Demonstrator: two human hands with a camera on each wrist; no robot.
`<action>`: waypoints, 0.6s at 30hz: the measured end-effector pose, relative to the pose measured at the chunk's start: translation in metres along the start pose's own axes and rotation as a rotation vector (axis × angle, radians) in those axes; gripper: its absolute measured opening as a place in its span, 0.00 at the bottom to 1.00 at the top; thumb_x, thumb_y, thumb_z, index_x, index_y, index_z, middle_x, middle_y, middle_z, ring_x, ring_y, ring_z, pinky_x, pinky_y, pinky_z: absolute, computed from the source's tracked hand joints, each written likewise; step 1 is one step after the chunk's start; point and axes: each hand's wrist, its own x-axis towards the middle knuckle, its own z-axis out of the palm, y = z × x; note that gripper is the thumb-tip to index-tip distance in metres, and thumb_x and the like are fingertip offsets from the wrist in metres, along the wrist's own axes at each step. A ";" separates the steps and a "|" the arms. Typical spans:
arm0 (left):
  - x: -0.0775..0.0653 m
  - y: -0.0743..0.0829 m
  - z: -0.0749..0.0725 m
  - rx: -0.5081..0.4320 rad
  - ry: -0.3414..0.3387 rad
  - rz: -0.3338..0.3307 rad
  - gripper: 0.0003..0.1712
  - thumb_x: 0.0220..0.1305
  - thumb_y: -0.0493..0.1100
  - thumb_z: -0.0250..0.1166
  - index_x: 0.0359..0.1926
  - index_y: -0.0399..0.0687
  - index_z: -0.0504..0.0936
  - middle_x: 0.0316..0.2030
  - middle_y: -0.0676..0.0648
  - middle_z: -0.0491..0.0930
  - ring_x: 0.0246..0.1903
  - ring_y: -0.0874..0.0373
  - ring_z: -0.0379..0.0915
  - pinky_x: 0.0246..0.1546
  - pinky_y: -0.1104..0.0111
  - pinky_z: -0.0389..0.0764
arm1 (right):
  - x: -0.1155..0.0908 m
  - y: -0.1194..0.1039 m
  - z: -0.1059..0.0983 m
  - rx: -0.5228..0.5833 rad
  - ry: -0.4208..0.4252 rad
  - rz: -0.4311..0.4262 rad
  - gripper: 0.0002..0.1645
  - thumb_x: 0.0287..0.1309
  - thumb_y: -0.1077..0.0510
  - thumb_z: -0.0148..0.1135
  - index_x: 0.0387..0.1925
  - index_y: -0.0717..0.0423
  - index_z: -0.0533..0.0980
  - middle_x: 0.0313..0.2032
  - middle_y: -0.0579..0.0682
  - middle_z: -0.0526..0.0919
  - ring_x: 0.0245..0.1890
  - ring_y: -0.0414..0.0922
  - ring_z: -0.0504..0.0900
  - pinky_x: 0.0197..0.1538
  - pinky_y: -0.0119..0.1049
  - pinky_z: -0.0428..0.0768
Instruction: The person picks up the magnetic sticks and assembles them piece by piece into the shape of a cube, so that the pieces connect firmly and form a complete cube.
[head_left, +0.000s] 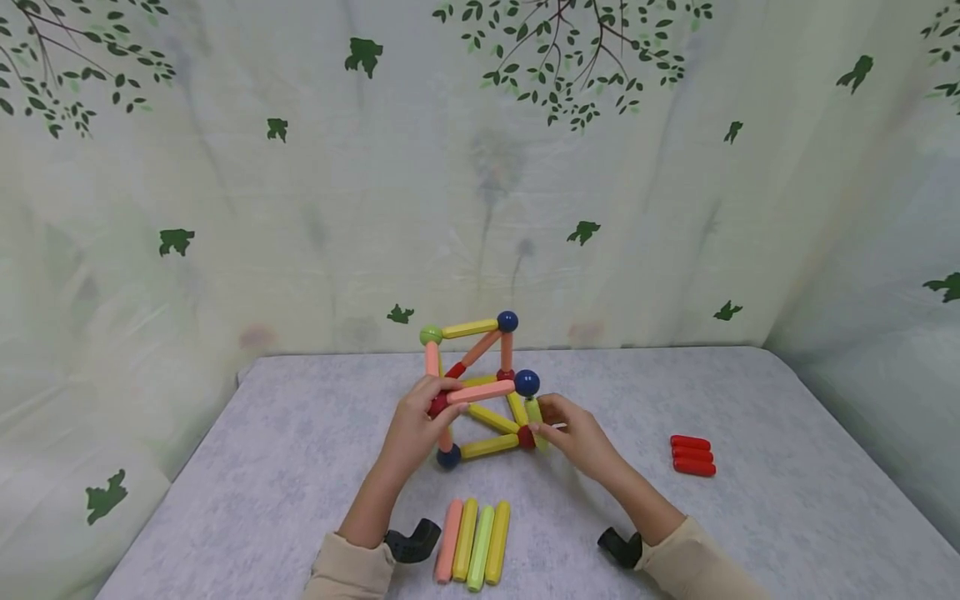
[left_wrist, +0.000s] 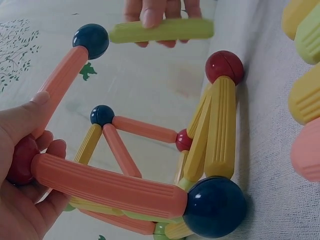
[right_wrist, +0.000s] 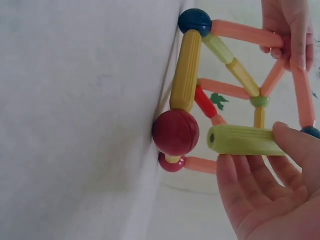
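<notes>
A frame of magnetic building sticks and balls stands mid-table. At its near left upper corner my left hand (head_left: 414, 423) grips a red ball (left_wrist: 22, 162), thumb along the pink stick (head_left: 483, 391) that runs to a blue ball (head_left: 527, 382). My right hand (head_left: 577, 433) pinches a light green stick (right_wrist: 245, 140) between thumb and fingers. Its upper end is right at that blue ball in the left wrist view. In the right wrist view, a gap shows between its lower end and the red ball (right_wrist: 175, 132) at the base.
Pink, yellow and light green sticks (head_left: 472, 546) lie side by side near the front edge. Three short red sticks (head_left: 693, 456) lie to the right. Behind the table (head_left: 315, 467) hangs a pale curtain (head_left: 322, 167) with leaf prints.
</notes>
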 end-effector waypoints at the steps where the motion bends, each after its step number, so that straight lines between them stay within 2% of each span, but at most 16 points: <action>1: 0.000 0.000 0.000 -0.001 -0.001 -0.001 0.15 0.50 0.37 0.68 0.41 0.47 0.78 0.31 0.53 0.71 0.26 0.60 0.64 0.20 0.72 0.68 | 0.003 0.000 0.001 0.024 0.019 0.004 0.19 0.52 0.60 0.63 0.47 0.52 0.72 0.37 0.45 0.78 0.39 0.43 0.76 0.43 0.40 0.76; 6: 0.000 0.000 0.001 -0.010 0.000 -0.008 0.15 0.50 0.38 0.68 0.41 0.47 0.79 0.32 0.53 0.71 0.28 0.59 0.64 0.22 0.71 0.69 | 0.013 0.002 0.004 0.084 0.073 0.001 0.17 0.52 0.61 0.63 0.45 0.51 0.72 0.37 0.46 0.78 0.40 0.43 0.76 0.45 0.43 0.75; 13: 0.001 0.003 0.000 -0.016 -0.026 0.018 0.17 0.52 0.37 0.67 0.45 0.47 0.77 0.44 0.50 0.71 0.34 0.58 0.66 0.27 0.71 0.73 | 0.019 0.008 0.007 0.135 0.057 -0.003 0.17 0.52 0.62 0.63 0.45 0.52 0.72 0.39 0.49 0.79 0.42 0.45 0.76 0.47 0.46 0.74; 18: 0.001 0.004 0.000 0.007 -0.041 0.018 0.24 0.52 0.36 0.67 0.51 0.48 0.73 0.49 0.46 0.68 0.35 0.57 0.66 0.28 0.70 0.75 | 0.012 -0.008 0.003 0.135 0.041 -0.011 0.17 0.52 0.65 0.62 0.45 0.58 0.72 0.39 0.50 0.78 0.43 0.49 0.76 0.47 0.47 0.74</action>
